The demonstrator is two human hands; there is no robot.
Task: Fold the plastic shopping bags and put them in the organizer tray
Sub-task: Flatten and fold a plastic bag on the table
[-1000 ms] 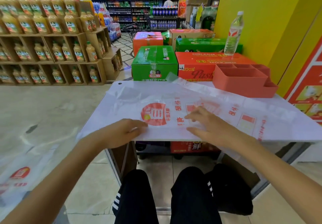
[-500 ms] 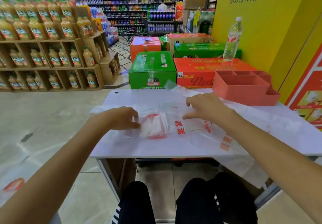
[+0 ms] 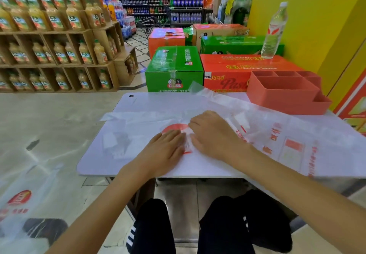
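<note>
The plastic bag (image 3: 263,135) lies spread over the white table (image 3: 126,113), a thin, see-through film, wrinkled and printed in red with a round logo and blocks of lettering. Its right end runs past the table's edge and out of the picture, so its full shape cannot be seen. One loose corner of film stands up off the table's far edge, in front of the boxes.

Both hands lie flat on the bag near the middle of the table. The left hand (image 3: 164,151) presses palm down with straight fingers, holding nothing. The right hand (image 3: 213,133) rests just beside it, fingers slightly bent over a crumpled fold; whether the fingertips pinch the film is hard to tell, as the fold is blurred and partly covered. The red logo is half hidden under the two hands.

The organizer tray (image 3: 287,93) sits on the table's far right corner, a coral-pink plastic box with smooth, square-walled compartments, the bag's edge lying just before it.

Behind the table stand cardboard boxes, a green box (image 3: 174,69) and an orange box (image 3: 237,71), with a clear water bottle (image 3: 274,32) upright on the orange one.

Left of the table, near the floor, lies another bag (image 3: 23,204), blurred and cut off by the frame.
</note>
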